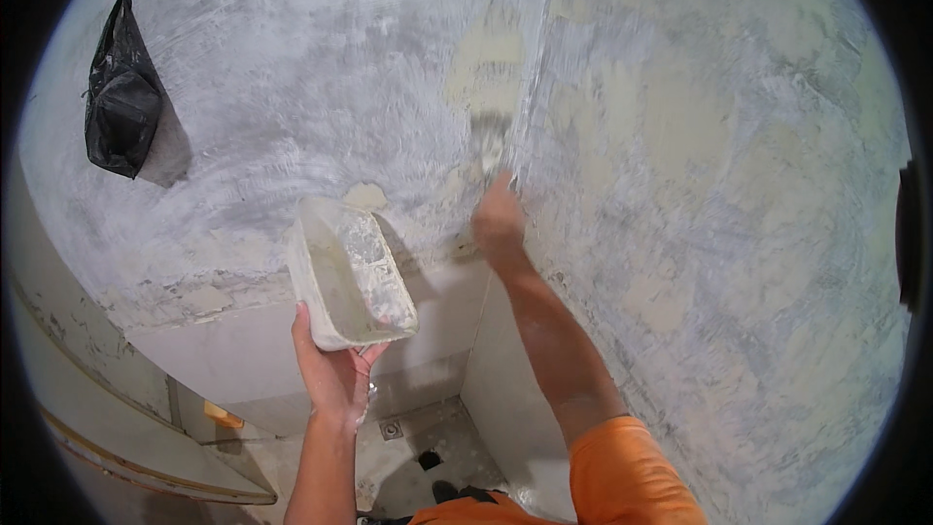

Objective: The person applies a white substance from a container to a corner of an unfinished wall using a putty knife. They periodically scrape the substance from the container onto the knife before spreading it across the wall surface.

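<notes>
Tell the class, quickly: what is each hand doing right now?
Left hand: holding the whitish tub.
Right hand: closed on a wide flat tool at the wall.

There are two bare hands: one left hand (335, 381) and one right hand (499, 221). Forearms also number two, one left forearm (322, 476) and one right forearm (556, 340). Of orange sleeves (624, 467), one shows. There is one plastic tub (309, 277) and one hand tool (490, 141), too blurred to name more closely. Plastered wall faces come to two: one left wall face (311, 87) and one right wall face (748, 262). One black plastic bag (122, 107), one square floor drain (391, 430) and one orange-yellow block (224, 415) can be counted.
</notes>
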`<state>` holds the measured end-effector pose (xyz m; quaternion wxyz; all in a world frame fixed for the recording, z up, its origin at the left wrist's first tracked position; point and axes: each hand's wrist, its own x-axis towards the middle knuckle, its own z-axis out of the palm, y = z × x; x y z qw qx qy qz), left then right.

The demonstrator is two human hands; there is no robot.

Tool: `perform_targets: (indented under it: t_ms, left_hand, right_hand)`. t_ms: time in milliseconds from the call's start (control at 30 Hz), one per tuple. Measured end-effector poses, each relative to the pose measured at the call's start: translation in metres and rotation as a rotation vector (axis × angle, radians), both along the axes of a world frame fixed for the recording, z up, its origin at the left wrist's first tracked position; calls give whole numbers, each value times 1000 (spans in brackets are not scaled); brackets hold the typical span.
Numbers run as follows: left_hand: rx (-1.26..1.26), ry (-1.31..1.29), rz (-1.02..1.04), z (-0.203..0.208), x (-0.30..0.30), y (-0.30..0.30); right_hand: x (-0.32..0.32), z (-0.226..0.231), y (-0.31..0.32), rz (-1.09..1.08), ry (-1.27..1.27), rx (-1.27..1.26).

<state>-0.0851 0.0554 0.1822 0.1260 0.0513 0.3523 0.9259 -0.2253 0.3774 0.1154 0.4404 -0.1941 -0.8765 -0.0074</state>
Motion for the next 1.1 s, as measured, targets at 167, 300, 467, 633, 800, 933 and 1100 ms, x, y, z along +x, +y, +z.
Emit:
perform_targets:
  t_ms: [167,300,467,633,800,933,1100]
  left_hand:
    - [-43,-46,42,-11,-2,-14]
    - [5,-26,8,-9,-3,-13]
    - [5,-16,-17,-2,-2,-13]
    - [-30,16,-37,7,4,-16]
    - [-16,15,16,-1,2,-15]
    - [-18,16,50,-24,-8,-25]
    - [-45,-15,33,-21,-9,-15]
  right_hand:
    - [66,-106,-70,125,-438,-581]
    - [116,-92,-76,74,-562,-601]
    - [99,26,-68,92,-381,-380]
    - [73,142,-56,83,59,-331]
    - [20,-18,-50,89,-165,-495]
    - [81,-139,-84,123,-510,-744]
    - [133,-94,-84,54,-548,-615]
